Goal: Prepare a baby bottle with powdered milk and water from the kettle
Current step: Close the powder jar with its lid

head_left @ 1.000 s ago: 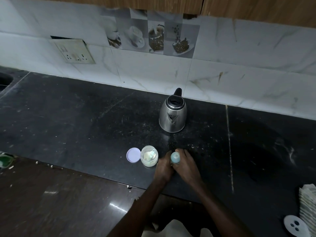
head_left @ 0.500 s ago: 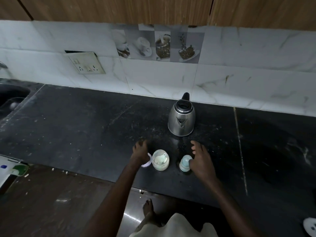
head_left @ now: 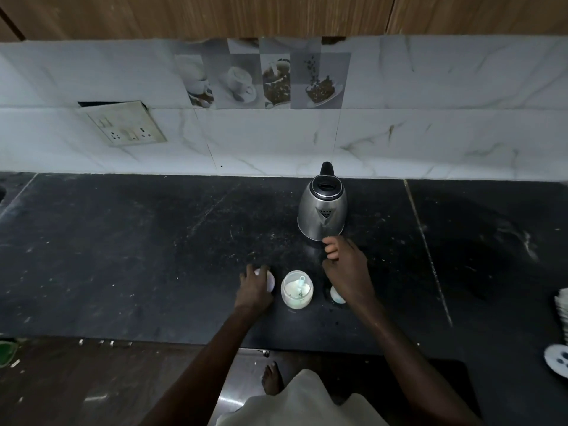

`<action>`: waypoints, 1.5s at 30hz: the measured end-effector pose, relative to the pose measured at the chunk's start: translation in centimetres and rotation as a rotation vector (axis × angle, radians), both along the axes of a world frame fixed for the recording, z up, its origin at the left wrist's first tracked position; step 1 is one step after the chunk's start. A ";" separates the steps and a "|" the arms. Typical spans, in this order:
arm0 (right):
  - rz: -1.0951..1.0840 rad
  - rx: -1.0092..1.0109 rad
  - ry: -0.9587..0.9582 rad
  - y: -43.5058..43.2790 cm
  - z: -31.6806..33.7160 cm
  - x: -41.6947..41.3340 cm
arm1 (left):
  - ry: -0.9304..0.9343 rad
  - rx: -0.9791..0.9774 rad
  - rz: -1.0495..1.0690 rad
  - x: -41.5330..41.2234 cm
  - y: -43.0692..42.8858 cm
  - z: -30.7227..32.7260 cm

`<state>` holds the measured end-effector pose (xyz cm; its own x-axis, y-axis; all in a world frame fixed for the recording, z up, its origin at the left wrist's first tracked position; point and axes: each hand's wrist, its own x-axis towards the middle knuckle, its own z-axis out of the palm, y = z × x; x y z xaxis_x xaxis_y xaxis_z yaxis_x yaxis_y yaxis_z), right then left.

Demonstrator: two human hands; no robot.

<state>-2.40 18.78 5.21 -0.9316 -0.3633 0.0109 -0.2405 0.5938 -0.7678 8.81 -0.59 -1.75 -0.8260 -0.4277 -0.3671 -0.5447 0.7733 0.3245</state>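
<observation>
A steel kettle (head_left: pixel 322 210) with a black handle stands at the back of the dark counter (head_left: pixel 153 241). In front of it sits an open jar of white milk powder (head_left: pixel 297 289) with a pale scoop inside. My left hand (head_left: pixel 255 290) lies over the jar's pale round lid (head_left: pixel 270 279) on the counter, left of the jar. The pale blue baby bottle (head_left: pixel 336 295) stands right of the jar, mostly hidden under my right hand (head_left: pixel 345 269). That hand hovers above it, fingers loosely curled and empty, fingertips close to the kettle's base.
A tiled wall with a switch-and-socket plate (head_left: pixel 126 124) runs behind the counter. A stack of pale cloths (head_left: pixel 562 312) and a white round object (head_left: pixel 558 359) lie at the far right edge. The counter's front edge is just below my hands.
My right hand has let go of the bottle and moved forward toward the kettle. My left hand has left the bottle and settled on the lid left of the jar.
</observation>
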 end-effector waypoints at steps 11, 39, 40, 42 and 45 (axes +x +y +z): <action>0.355 0.115 -0.293 -3.4 0.7 -1.1 | 0.771 0.509 0.120 -1.8 4.1 1.2; 0.456 0.813 0.141 -5.1 -4.4 2.9 | 0.344 0.708 -0.039 0.6 0.9 -2.5; 0.423 0.844 0.144 -5.4 -4.4 3.1 | 0.339 0.714 -0.042 0.6 0.8 -2.6; 0.400 0.862 0.117 -6.0 -4.3 3.4 | 0.326 0.711 -0.035 0.6 0.7 -2.6; 0.472 0.859 0.070 -6.2 -4.0 3.6 | 0.336 0.663 -0.065 0.6 0.7 -2.6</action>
<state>1.20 12.54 1.17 -0.6960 -0.6085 -0.3813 -0.6253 0.7746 -0.0947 9.41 0.08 -4.37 -0.9552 -0.1513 -0.2543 -0.2939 0.3848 0.8750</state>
